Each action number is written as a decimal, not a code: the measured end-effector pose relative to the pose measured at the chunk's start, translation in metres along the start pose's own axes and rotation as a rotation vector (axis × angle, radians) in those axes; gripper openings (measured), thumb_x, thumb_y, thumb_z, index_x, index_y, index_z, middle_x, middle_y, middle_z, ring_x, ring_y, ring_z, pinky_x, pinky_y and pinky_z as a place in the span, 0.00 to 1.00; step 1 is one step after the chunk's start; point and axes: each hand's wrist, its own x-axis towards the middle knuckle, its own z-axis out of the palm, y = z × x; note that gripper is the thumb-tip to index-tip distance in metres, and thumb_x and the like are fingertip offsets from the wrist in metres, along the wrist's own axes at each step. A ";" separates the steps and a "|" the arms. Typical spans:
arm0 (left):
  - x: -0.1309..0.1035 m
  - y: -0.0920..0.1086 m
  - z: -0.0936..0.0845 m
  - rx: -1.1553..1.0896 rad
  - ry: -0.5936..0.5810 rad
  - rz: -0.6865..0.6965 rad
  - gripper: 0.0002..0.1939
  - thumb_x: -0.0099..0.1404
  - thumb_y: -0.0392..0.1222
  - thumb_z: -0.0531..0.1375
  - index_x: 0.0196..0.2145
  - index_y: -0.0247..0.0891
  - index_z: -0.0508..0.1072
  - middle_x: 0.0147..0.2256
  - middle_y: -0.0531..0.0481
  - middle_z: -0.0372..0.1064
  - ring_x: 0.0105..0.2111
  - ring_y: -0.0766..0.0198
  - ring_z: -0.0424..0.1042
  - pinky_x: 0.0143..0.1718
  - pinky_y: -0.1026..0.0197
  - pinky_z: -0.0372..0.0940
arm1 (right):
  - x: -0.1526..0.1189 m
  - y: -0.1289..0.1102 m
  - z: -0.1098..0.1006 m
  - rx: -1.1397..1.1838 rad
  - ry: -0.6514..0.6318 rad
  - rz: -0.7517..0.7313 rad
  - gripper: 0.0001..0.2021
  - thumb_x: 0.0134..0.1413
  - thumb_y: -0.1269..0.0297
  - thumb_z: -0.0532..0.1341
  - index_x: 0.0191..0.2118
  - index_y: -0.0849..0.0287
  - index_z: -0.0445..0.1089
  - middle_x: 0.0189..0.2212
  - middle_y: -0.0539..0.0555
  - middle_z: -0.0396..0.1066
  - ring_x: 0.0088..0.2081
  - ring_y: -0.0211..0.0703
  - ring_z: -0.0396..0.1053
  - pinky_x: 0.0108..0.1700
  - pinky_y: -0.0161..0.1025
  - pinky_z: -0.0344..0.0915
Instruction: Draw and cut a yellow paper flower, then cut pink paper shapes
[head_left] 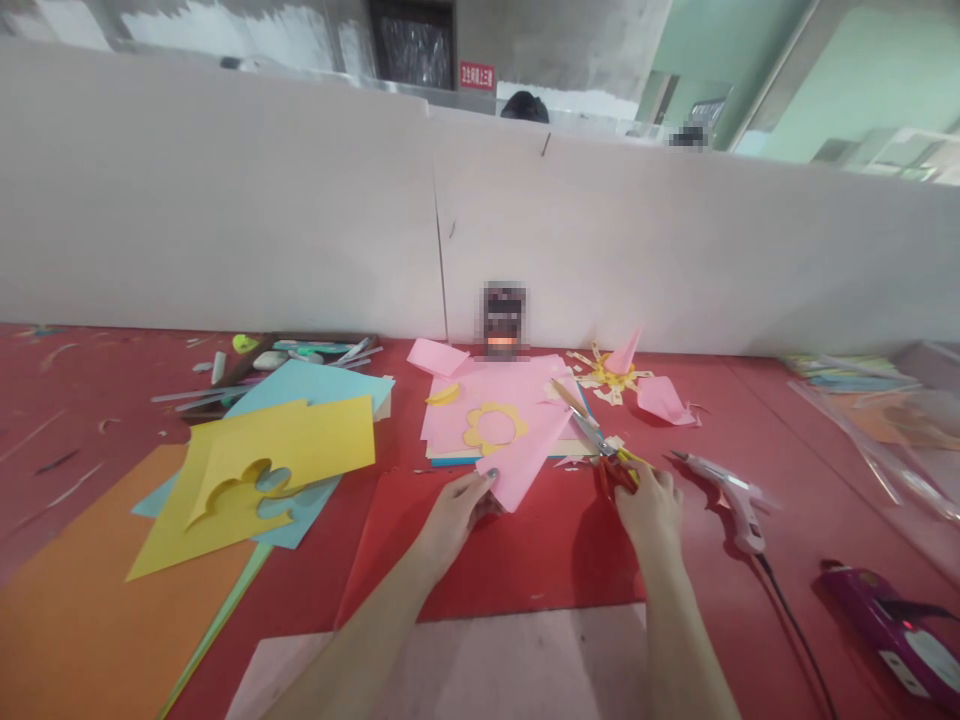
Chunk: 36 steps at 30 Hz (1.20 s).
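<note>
**Pink sheet pinched, scissors in the other hand**

Pinching the lower corner of a pink paper sheet [525, 455], the left hand [454, 515] has fingers and thumb closed on its edge, lifting it off the red sheet [525, 560] below. The right hand [651, 510] is wrapped shut around the handles of the scissors [596, 440], whose blades lie open and point up-left, beside the sheet's right edge.

Across the red table [750, 420], from largest to smallest, lie an orange sheet [75, 610], a yellow sheet [255, 470] with a flower shape cut out, a pink stack [487, 395] bearing a yellow flower ring [493, 427], and a glue gun [731, 495].

Thin and floppy, the pink paper would likely crease or tear easily; holding near an edge seems best. A shallow tray [315, 350] at the back left holds pens and small tools, too small to tell apart.
</note>
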 end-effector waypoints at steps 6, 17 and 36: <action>0.001 0.000 0.002 -0.018 0.020 0.021 0.15 0.50 0.49 0.63 0.19 0.35 0.67 0.20 0.52 0.62 0.23 0.67 0.63 0.29 0.63 0.61 | 0.008 0.006 0.004 0.065 0.048 0.024 0.19 0.40 0.75 0.54 0.41 0.58 0.68 0.35 0.58 0.67 0.37 0.51 0.63 0.36 0.41 0.57; 0.004 -0.003 -0.002 -0.077 -0.023 0.015 0.15 0.52 0.48 0.62 0.20 0.34 0.67 0.21 0.52 0.64 0.23 0.68 0.63 0.29 0.63 0.59 | 0.013 0.013 0.007 0.324 0.103 -0.070 0.19 0.34 0.75 0.52 0.38 0.61 0.68 0.32 0.57 0.71 0.37 0.50 0.66 0.41 0.42 0.59; 0.011 -0.007 -0.008 -0.312 0.005 0.006 0.11 0.50 0.44 0.65 0.27 0.33 0.72 0.23 0.49 0.70 0.24 0.68 0.68 0.29 0.65 0.62 | -0.002 -0.015 0.007 0.999 0.040 -0.126 0.25 0.39 0.69 0.55 0.49 0.57 0.63 0.44 0.58 0.68 0.47 0.47 0.66 0.48 0.47 0.61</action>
